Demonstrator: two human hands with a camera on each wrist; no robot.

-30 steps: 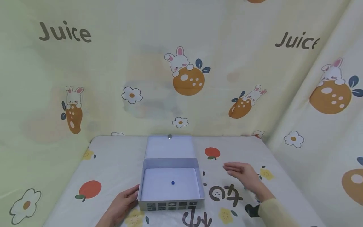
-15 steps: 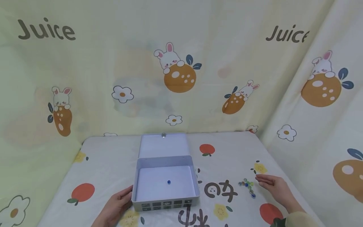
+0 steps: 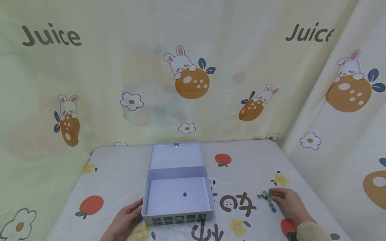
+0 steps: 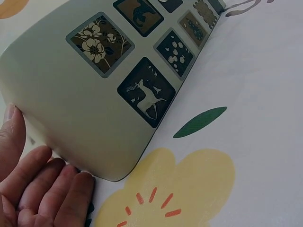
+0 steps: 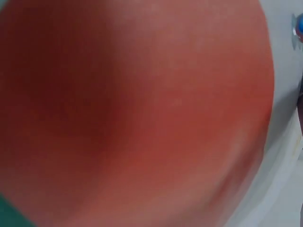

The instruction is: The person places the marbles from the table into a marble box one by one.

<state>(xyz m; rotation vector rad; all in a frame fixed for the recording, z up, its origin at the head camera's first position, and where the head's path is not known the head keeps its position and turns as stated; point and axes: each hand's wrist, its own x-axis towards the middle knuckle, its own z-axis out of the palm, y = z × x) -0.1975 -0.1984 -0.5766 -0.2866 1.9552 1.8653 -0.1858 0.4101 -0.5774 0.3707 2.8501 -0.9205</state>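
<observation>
A white tin box (image 3: 211, 197) stands open on the table, its lid (image 3: 175, 155) laid flat behind it. One blue marble (image 3: 185, 194) lies inside. My left hand (image 3: 136, 211) rests against the box's front left corner; in the left wrist view the thumb (image 4: 9, 137) and straight fingers (image 4: 57, 189) touch that corner of the box (image 4: 85, 109). My right hand (image 3: 273, 193) lies on the table to the right, fingertips at a small cluster of glass marbles (image 3: 266, 197). Whether it pinches one is hidden. The right wrist view is a red blur, with a blue marble (image 5: 298, 26) at its edge.
The table (image 3: 114, 174) is covered with a white cloth printed with fruit, flowers and dark characters. Printed curtains hang close behind it and along its right side. The box front carries small dark picture tiles (image 4: 147, 92).
My right hand has drawn back from beside the box, uncovering the marbles, and now reaches its fingertips onto them. The left hand and the box have stayed put.
</observation>
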